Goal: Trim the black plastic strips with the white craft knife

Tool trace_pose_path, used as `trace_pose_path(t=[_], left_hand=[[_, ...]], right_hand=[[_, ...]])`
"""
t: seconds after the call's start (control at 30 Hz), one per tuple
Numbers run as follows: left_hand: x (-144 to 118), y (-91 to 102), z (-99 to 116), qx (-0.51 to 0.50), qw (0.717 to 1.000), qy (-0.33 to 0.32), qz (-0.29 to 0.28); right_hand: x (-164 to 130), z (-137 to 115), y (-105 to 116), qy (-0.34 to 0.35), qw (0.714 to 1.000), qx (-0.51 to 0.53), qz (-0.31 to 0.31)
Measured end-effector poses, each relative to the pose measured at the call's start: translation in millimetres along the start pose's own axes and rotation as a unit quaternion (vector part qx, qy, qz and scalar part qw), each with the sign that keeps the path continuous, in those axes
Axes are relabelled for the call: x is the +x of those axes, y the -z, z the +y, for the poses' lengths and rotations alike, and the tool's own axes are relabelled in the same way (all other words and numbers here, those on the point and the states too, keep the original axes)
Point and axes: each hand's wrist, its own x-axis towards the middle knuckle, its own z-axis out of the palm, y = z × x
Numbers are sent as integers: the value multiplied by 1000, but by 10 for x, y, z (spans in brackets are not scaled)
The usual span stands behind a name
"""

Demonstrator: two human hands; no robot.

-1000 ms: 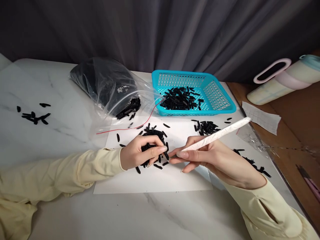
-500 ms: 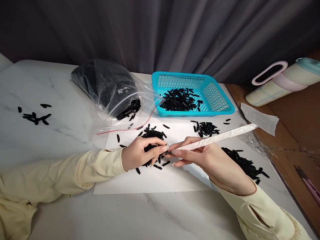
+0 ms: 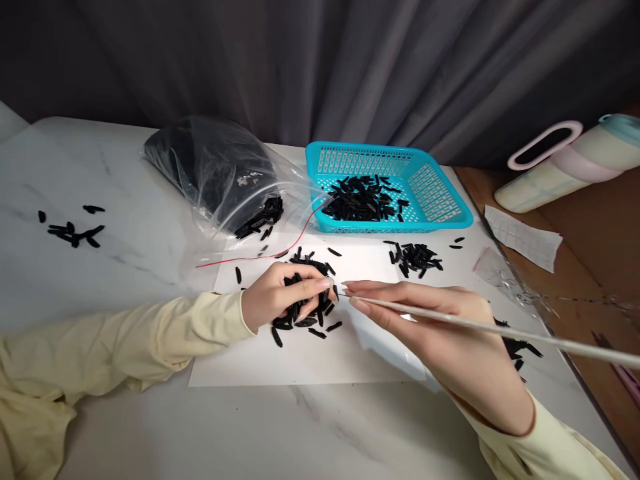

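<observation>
My left hand (image 3: 287, 293) is closed in a pinch on a small black strip-like piece (image 3: 335, 291), whose end shows beyond the thumb and fingertip. Below that hand a pile of similar black pieces (image 3: 300, 313) lies on white paper (image 3: 240, 367). My right hand (image 3: 425, 317) grips a long thin white stick-like tool (image 3: 500, 327) between thumb and fingers. A fine dark tip on the tool points left, close to the piece; whether they touch I cannot tell.
Behind stand a blue plastic basket (image 3: 445, 207) holding black pieces and a clear bag (image 3: 225, 160) of them. A red thread (image 3: 250, 259) lies before the bag. More pieces (image 3: 417, 257) are scattered around. A bottle (image 3: 550, 167) and paper scrap (image 3: 525, 237) are at right.
My right hand has moved slightly right and down, away from my left fingertips. The white tool has swung so its far end now points lower right, out of view. My left hand barely shifts.
</observation>
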Motion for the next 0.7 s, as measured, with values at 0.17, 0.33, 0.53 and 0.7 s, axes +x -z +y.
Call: trace_pose_path(t=[0.17, 0.33, 0.53, 0.7], left_hand=[[29, 16, -9, -54, 999, -6, 4], [21, 11, -2, -42, 999, -10, 5], [24, 8, 3, -30, 999, -4, 13], [23, 10, -14, -19, 1000, 0, 19]], right_hand=[[-87, 50, -127, 123, 991, -49, 28], [-103, 52, -163, 145, 986, -67, 42], [-93, 70, -164, 163, 983, -77, 36], [-110, 61, -163, 179, 978, -97, 40]])
